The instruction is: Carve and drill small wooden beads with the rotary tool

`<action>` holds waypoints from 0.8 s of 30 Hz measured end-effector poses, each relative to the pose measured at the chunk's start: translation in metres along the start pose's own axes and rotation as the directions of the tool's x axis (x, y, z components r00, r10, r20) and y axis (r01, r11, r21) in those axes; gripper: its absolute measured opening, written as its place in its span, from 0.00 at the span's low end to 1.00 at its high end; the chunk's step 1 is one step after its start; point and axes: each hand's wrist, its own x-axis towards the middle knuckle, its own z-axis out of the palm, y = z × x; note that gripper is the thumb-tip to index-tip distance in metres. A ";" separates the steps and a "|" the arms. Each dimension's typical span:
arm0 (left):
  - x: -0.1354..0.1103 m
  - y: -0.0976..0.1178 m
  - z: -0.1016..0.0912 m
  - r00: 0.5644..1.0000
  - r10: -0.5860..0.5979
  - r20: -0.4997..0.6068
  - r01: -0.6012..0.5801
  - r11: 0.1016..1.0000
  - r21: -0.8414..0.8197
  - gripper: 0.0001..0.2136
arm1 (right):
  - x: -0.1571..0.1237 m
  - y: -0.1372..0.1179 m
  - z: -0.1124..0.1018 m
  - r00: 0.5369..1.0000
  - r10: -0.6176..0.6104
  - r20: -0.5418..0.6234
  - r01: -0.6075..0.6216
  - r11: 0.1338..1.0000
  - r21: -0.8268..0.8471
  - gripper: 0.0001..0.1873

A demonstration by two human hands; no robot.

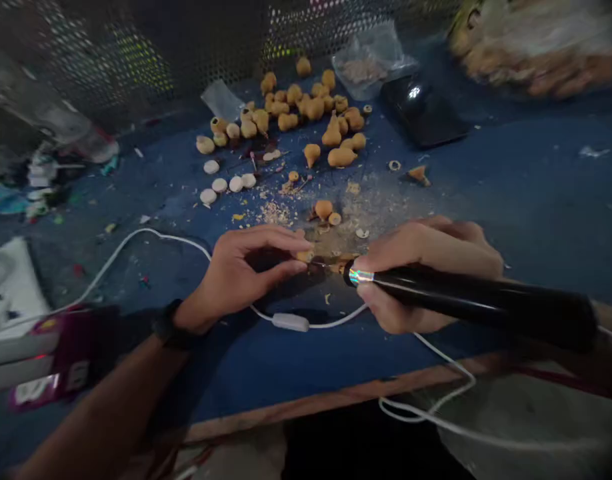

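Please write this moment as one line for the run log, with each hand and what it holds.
left hand: pinches small wooden piece | right hand: grips black electric tool | nearby: white cable, wood dust

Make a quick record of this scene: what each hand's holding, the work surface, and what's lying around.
Left hand: pinches a small tan piece
Right hand: grips a black pen tool, its tip near that piece
Cable: white cord with an inline switch, lying across the surface
Surface: blue mat
Around: tan gourd-shaped pieces, white discs, sawdust, plastic bag, dark phone
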 end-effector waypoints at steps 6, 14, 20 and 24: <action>0.001 0.001 -0.002 1.000 0.010 0.011 -0.010 0.999 0.052 0.07 | 0.003 0.005 0.003 0.999 -0.034 -0.042 0.034 0.999 0.004 0.04; 0.000 0.002 0.000 1.000 0.010 0.002 -0.010 0.999 0.050 0.07 | 0.004 0.006 0.003 0.997 -0.065 -0.038 0.066 0.997 0.028 0.03; 0.001 0.002 -0.001 1.000 0.010 0.007 -0.010 0.999 0.035 0.07 | 0.004 0.005 0.004 0.997 -0.048 -0.067 0.050 0.998 0.025 0.03; 0.001 0.002 -0.001 1.000 0.013 0.010 -0.013 0.999 0.043 0.06 | 0.005 0.006 0.005 0.996 -0.052 -0.066 0.055 0.997 0.046 0.04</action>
